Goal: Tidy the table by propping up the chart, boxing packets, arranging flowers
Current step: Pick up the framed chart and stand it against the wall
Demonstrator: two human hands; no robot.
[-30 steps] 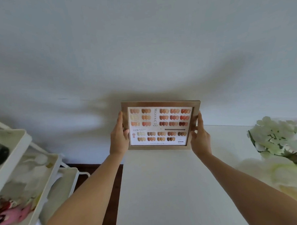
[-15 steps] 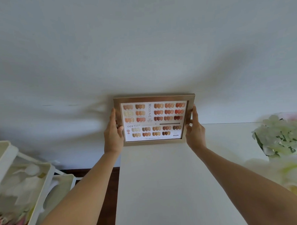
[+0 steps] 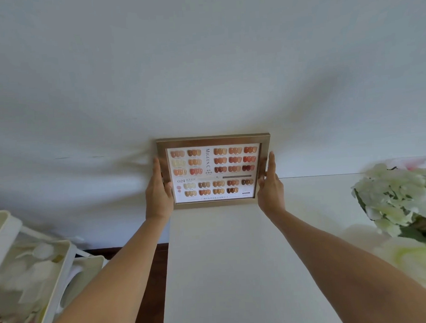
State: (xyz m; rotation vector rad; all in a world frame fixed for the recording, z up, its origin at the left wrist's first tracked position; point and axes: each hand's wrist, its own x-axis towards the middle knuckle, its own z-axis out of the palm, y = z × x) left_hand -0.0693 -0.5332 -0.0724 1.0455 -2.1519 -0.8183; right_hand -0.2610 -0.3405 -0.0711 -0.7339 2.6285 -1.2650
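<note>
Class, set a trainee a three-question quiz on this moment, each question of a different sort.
1. True or false: both hands hold the framed chart by its side edges.
2. Which side of the table are the white flowers on? A) left B) right
3. Fill in: the chart stands at the table's far edge against the ____.

Key: 1 true: left hand, right hand. 2 B. 3 wall.

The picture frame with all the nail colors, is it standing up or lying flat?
Standing up. The framed chart faces out by the wall, bottom edge at the table. Left hand and right hand hold its sides.
</note>
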